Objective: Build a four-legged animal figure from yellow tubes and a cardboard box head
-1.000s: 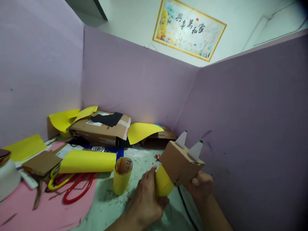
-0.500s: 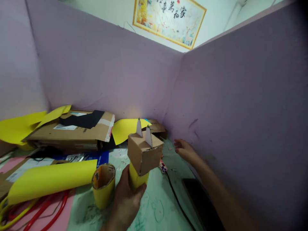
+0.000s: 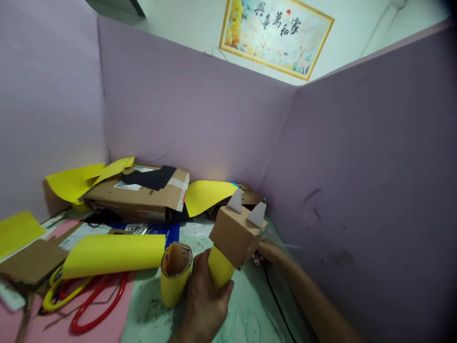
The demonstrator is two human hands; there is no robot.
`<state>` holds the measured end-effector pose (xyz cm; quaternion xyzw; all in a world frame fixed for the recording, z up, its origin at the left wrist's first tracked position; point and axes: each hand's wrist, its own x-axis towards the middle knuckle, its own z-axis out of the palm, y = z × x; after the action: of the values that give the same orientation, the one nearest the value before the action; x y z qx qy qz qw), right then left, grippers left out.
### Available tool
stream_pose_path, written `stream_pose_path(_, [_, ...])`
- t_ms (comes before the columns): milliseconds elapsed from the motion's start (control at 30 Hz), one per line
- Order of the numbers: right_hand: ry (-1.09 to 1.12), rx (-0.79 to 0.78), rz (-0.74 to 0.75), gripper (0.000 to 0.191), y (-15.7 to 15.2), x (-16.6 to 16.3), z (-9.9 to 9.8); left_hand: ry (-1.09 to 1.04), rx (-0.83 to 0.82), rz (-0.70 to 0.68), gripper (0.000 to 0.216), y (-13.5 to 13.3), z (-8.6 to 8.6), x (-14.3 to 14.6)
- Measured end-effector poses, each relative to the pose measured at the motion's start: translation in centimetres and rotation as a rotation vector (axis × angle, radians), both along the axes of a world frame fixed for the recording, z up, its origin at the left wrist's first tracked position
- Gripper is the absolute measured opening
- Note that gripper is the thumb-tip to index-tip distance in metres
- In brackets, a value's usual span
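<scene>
My left hand (image 3: 209, 297) is wrapped around the yellow tube of a cardboard figure (image 3: 237, 231). Its brown box head has two pale pointed ears on top and tilts to the right. Behind the box, my right hand (image 3: 273, 251) is closed on a small pink patterned glue gun (image 3: 257, 257) with a black cord; the box partly hides the fingers. A pale stick juts out beside that hand. Close to my left hand stands an upright yellow-covered cardboard tube (image 3: 175, 276), open at the top.
A rolled yellow sheet (image 3: 114, 255) lies at left above scissors with red handles (image 3: 96, 312). Behind it are a flat cardboard box (image 3: 139, 193) and a yellow sheet (image 3: 209, 193). A purple partition (image 3: 357, 166) rises close on the right.
My right hand has come down and left to the glue gun behind the box head. The cardboard figure has turned and tilted in my left hand. The camera view has swung left.
</scene>
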<state>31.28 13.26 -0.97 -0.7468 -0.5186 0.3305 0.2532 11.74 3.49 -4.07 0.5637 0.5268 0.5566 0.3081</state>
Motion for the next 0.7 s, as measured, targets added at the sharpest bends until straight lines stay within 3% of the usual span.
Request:
stream_pose_path(100, [0.109,0.026,0.0,0.024,-0.9,-1.1,0.4,0.047,-0.022,-0.015,0.051,0.0,0.5,-0.3])
stream_pose_path(333, [0.188,0.356,-0.088,0.027,-4.5,-0.7,3.2,0.066,-0.129,-0.122,0.058,-0.8,1.1,-0.3])
stream_pose_path(500, [0.008,0.67,-0.258,0.052,-9.9,3.3,4.4,0.093,-0.241,-0.091,0.061,-0.8,1.9,0.0])
stream_pose_path(633, [-0.181,0.806,-0.424,0.043,-15.0,5.7,3.8,0.173,-0.246,-0.015,0.053,-0.8,2.2,0.1])
stream_pose_path(700, [-0.252,0.866,-0.43,0.035,-17.3,5.9,3.6,0.231,-0.219,0.01,0.051,-1.0,2.2,0.2])
